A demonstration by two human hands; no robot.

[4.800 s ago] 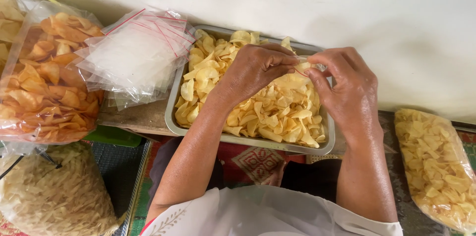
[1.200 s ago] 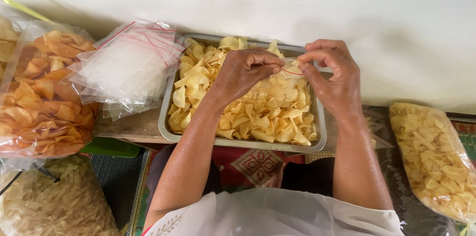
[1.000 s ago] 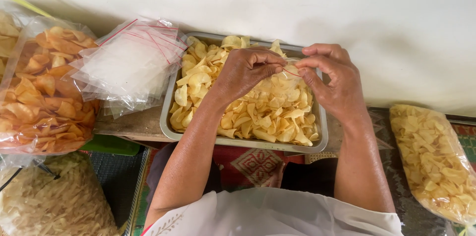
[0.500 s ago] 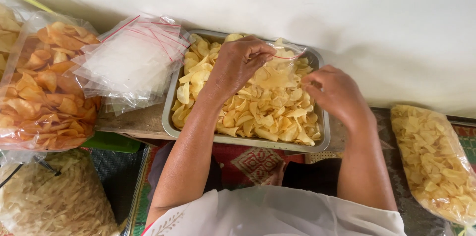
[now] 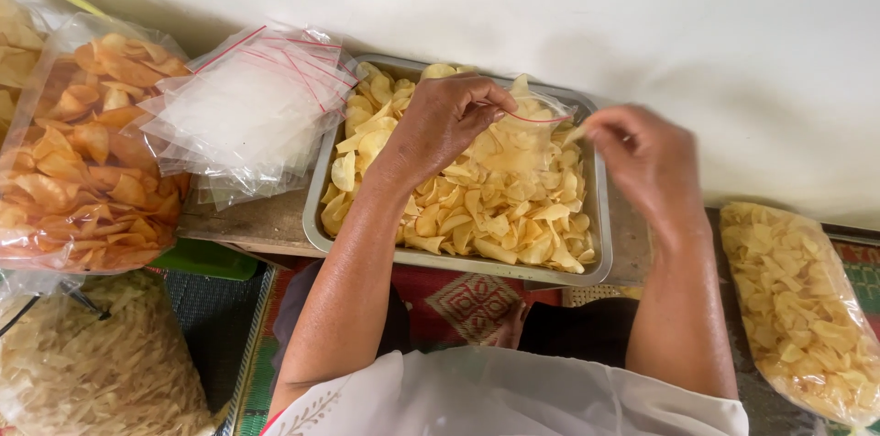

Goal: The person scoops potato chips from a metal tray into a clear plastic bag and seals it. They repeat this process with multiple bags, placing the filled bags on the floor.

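A metal tray [image 5: 316,216] full of pale yellow chips [image 5: 477,207] sits in front of me on a low wooden board. Over it my left hand [image 5: 449,120] pinches the top edge of a small clear zip bag [image 5: 527,138] that holds some chips. My right hand [image 5: 642,156] hovers at the tray's right side, fingers curled, pinching a chip near the bag's right corner.
A stack of empty clear zip bags [image 5: 252,106] lies left of the tray. Large bags of orange chips [image 5: 87,152] and pale strips [image 5: 92,363] stand at the left. Another bag of yellow chips [image 5: 797,308] lies at the right. A white wall is behind.
Both hands held the bag's top edge together earlier. The right hand has since come away to the right; the left hand keeps the bag over the tray.
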